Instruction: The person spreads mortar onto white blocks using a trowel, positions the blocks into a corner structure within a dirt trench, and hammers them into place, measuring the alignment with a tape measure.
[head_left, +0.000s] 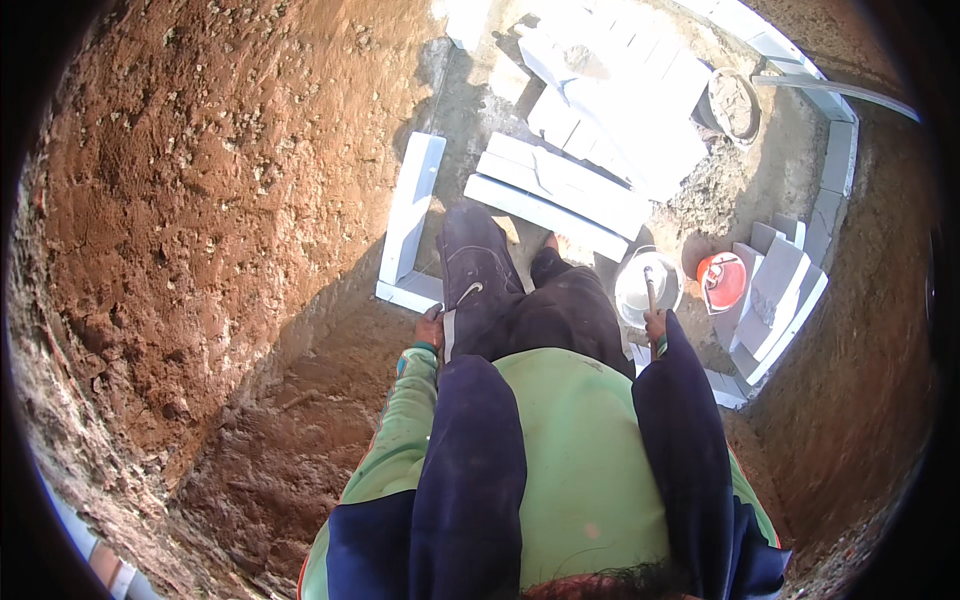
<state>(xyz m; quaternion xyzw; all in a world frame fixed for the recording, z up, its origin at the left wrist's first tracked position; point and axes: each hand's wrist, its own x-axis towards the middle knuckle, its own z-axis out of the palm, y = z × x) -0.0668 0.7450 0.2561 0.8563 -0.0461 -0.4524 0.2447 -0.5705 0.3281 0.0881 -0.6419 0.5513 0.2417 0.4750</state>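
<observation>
Right hand (655,325) on tool handle (651,290), at white bucket (624,308).
My right fingers wrap the handle, which slants over the bucket's opening; the orange bucket (722,281) stands just beside. My left hand (430,328) is near the pale blocks (408,290) (grip: cannot tell). Step, I judge: stirring or scooping; next move calls for a firm grasp and rim clearance.

No words or numbers can be read. The one clear sign is a small white mark (469,291), curved and tapering, on the left leg of the dark trousers (482,255), facing up toward the camera. Pale lines show on the orange bucket (729,283), too small and blurred to tell whether they are print.
</observation>
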